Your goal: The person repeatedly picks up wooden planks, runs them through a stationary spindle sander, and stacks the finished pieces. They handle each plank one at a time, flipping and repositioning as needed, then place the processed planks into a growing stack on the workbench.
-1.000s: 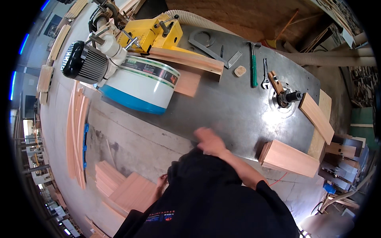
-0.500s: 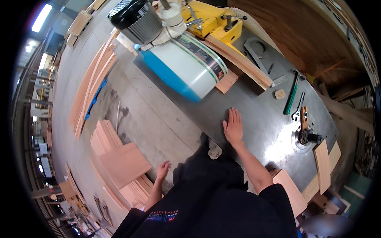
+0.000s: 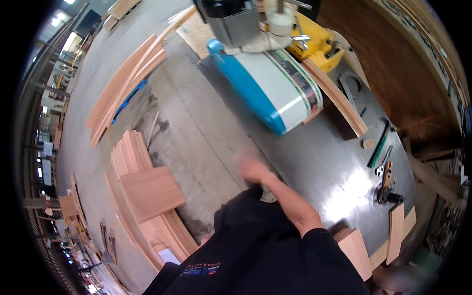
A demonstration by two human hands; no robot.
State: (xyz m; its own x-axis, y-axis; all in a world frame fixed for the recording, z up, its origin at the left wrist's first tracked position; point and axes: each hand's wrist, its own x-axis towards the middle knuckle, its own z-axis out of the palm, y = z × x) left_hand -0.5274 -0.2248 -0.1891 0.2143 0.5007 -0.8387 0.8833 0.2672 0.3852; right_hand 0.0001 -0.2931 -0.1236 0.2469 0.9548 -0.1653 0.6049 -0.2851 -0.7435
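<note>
Blurred by motion, my right hand (image 3: 254,169) hangs in the air past the near-left edge of the grey metal machine table (image 3: 305,167). Its fingers are smeared, and I cannot make out anything in them. Only a sliver of my left hand (image 3: 205,239) shows beside my dark shirt, next to the stack of wooden boards (image 3: 182,233); its fingers are hidden. A wide flat board (image 3: 152,193) lies across that stack. Over the table's far end reaches a blue and white machine housing (image 3: 265,91) with a grey motor (image 3: 236,27).
A wooden fence (image 3: 337,93) runs along the table from a yellow clamp block (image 3: 319,44). Beyond it lie a green-handled hammer (image 3: 378,145), a wrench (image 3: 384,162) and a small wood block (image 3: 368,143). A black spindle (image 3: 393,198) stands near the right edge. Long boards (image 3: 125,81) lie at far left.
My right hand has lifted off the table and swung left past its edge. My left hand has drawn back against my body, mostly out of sight. The view has shifted left.
</note>
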